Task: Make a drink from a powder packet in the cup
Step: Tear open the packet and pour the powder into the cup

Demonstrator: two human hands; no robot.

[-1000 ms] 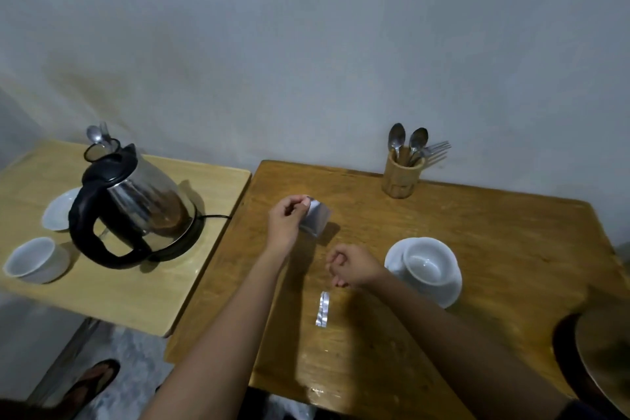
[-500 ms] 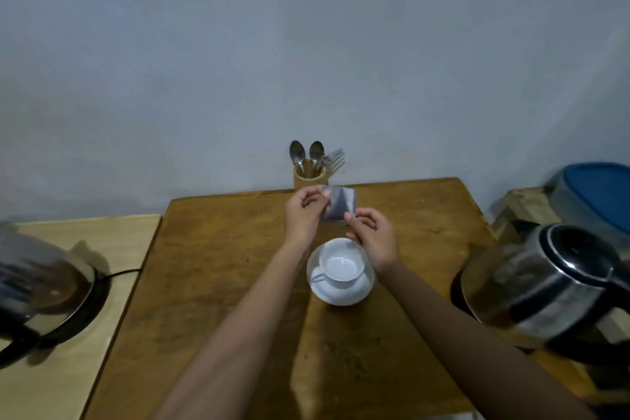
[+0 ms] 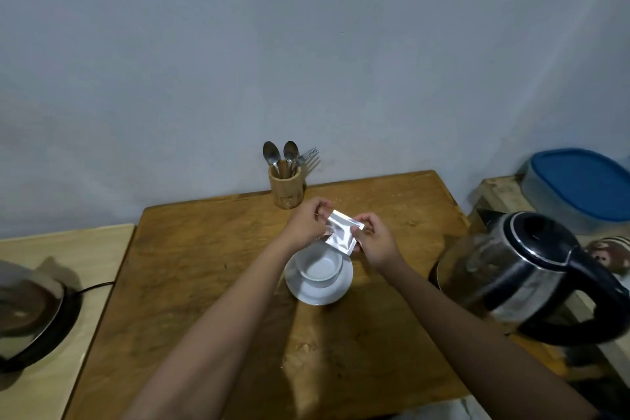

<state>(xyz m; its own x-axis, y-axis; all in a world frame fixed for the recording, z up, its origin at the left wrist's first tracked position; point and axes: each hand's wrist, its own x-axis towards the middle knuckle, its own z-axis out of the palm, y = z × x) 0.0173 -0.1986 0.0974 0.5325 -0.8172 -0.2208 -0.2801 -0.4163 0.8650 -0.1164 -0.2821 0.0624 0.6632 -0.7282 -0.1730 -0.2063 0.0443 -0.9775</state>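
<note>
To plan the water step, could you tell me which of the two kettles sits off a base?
The kettle on the right, with the black handle: it rests directly on the brown table, whereas the blurred left kettle sits on a corded base.

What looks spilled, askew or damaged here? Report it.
Nothing stands out: the cup sits upright on its saucer, the packet held above it by left hand and right hand; no spill shows.
</note>
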